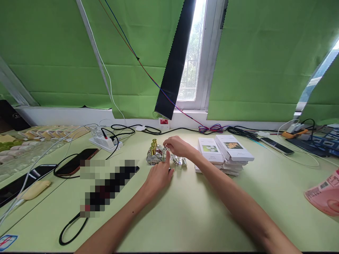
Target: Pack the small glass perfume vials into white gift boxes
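A cluster of small glass perfume bottles [154,157] with gold caps stands on the pale green table [201,211], with several small silver vials [179,161] beside them. My left hand [158,175] reaches in from below, its index finger touching a small clear bottle [166,155] in the cluster. From the right, my right hand [177,146] pinches the top of that same bottle with its fingertips. Just right of my hands sit two stacks of flat white boxes [225,153] with flower pictures.
A white power strip [105,141] with cables lies at the back left, and phones [75,166] lie on the left. Another phone [277,145] and chargers lie at the back right. A pink packet [324,195] sits at the right edge. Green curtains hang behind.
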### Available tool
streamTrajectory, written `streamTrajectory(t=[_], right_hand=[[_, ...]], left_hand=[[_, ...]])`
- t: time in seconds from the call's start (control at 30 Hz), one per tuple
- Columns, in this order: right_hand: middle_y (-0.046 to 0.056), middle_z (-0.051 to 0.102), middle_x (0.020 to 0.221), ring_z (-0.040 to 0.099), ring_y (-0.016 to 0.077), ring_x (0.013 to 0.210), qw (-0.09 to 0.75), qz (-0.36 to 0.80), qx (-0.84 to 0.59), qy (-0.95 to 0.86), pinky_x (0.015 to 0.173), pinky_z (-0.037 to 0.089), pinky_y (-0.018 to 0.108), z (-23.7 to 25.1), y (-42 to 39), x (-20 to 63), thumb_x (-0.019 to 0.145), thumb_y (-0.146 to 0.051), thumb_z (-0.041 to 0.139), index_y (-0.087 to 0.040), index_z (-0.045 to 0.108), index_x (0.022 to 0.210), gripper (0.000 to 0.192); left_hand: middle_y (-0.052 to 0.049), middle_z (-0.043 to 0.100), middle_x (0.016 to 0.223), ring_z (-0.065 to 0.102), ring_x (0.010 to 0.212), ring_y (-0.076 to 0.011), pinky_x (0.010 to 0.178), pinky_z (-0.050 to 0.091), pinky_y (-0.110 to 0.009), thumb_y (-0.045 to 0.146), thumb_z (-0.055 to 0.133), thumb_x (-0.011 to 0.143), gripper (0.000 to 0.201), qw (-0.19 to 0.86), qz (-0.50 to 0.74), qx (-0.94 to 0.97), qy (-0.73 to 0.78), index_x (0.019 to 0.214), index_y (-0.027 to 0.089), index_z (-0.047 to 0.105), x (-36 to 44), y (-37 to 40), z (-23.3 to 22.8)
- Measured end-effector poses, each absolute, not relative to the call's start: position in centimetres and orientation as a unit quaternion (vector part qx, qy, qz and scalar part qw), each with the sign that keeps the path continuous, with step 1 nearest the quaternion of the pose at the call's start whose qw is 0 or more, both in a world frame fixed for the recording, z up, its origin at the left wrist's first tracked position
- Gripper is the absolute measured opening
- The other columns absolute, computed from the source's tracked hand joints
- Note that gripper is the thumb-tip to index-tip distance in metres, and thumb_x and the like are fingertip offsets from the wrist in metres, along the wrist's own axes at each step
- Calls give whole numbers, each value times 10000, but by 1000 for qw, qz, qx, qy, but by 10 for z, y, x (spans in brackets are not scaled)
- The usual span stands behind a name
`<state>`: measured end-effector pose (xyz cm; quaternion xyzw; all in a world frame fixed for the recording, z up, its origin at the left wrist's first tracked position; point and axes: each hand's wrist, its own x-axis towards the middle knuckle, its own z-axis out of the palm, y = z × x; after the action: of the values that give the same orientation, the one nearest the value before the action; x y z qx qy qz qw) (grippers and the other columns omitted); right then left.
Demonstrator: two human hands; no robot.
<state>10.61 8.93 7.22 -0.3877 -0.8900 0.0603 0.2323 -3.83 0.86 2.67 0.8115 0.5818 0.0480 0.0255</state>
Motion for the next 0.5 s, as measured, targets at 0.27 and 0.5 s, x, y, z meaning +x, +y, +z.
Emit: streamTrajectory(t=[0.27,0.5], right_hand=[[112,764,1027,658,190,924,231,66,-391,-889,809,432,264,72,90,105,938,-53,455,-127,760,994,319],[118,762,999,656,193,900,231,60,-388,-890,785,433,267,72,90,106,930,-45,457,-119,761,966,315]], left_hand=[[-124,725,902,707,879,-320,705,471,-351,296,470,1004,717,33,53,810,583,1601,97,128,-38,8,28],[-128,723,905,705,880,-322,701,474,-353,293,470,1003,731,29,52,812,581,1605,87,110,-39,9,27]])
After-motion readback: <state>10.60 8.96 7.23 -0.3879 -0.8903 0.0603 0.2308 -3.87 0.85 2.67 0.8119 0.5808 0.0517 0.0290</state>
